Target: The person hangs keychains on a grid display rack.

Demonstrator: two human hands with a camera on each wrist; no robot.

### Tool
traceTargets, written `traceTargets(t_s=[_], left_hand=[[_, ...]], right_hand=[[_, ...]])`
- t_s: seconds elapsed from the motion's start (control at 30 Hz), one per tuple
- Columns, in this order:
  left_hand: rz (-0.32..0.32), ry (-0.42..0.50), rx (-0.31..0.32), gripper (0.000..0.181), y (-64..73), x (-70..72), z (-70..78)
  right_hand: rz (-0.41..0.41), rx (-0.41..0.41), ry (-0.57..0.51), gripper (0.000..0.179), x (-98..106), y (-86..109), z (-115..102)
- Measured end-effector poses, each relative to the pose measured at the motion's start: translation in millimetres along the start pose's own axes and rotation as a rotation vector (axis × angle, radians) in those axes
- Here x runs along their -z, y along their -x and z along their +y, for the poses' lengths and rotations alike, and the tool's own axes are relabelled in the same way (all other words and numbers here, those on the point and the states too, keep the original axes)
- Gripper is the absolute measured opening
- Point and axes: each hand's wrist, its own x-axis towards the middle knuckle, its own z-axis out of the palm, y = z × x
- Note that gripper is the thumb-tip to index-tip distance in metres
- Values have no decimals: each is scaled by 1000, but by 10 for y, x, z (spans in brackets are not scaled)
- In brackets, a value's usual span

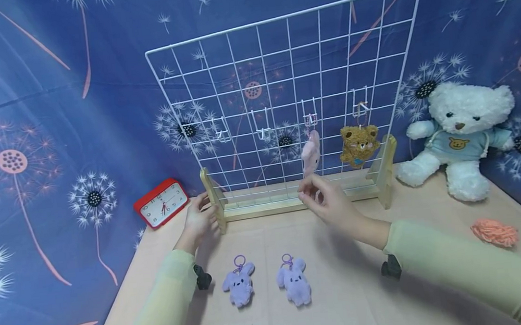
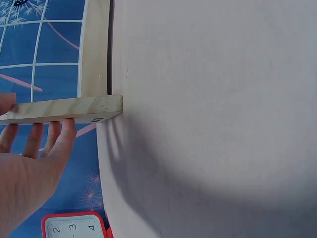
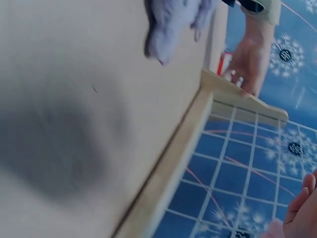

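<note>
My left hand (image 1: 201, 218) grips the left wooden upright (image 2: 64, 110) of a white wire grid rack (image 1: 276, 80), thumb on one side and fingers on the other. My right hand (image 1: 332, 205) is just below a pink plush keychain (image 1: 311, 153) that hangs side-on from a hook. Its thumb and forefinger are bent with a gap between them; whether a fingertip touches the plush is unclear. A brown bear keychain (image 1: 360, 145) hangs from the hook to the right. Two lilac plush keychains, a left one (image 1: 239, 287) and a right one (image 1: 296, 284), lie on the table.
Two white hooks, one at left (image 1: 222, 132) and another (image 1: 263, 128) beside it, carry nothing. A red clock (image 1: 162, 202) stands left of the rack. At right sit a white teddy bear (image 1: 463, 138) and an orange yarn bundle (image 1: 494, 232). Blue patterned cloth (image 1: 47, 99) hangs behind.
</note>
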Motion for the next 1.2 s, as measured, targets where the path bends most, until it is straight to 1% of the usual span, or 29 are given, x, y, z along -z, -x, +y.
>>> traceTargets(t_s=[0.1, 0.2, 0.4, 0.53, 0.73, 0.9, 1.0, 1.2], left_hand=[[2, -8, 1, 57, -4, 1, -10], [2, -13, -1, 57, 1, 6, -15], [11, -15, -5, 56, -7, 11, -11], [7, -17, -4, 56, -7, 1, -12], [9, -18, -5, 56, 9, 3, 5], [15, -18, 2, 56, 14, 10, 20], [10, -20, 6, 56, 8, 4, 18], [6, -18, 7, 58, -1, -7, 6]], right_hand=[[-66, -45, 17, 8, -95, 75, 25], [-124, -64, 40, 9, -200, 146, 78], [-217, -91, 47, 15, -384, 288, 194], [-284, -105, 49, 17, -466, 370, 261], [-418, -108, 67, 18, -562, 441, 311], [-530, -126, 88, 21, -652, 491, 353], [-564, -122, 130, 22, -697, 520, 384], [-570, -129, 180, 25, -761, 527, 424]])
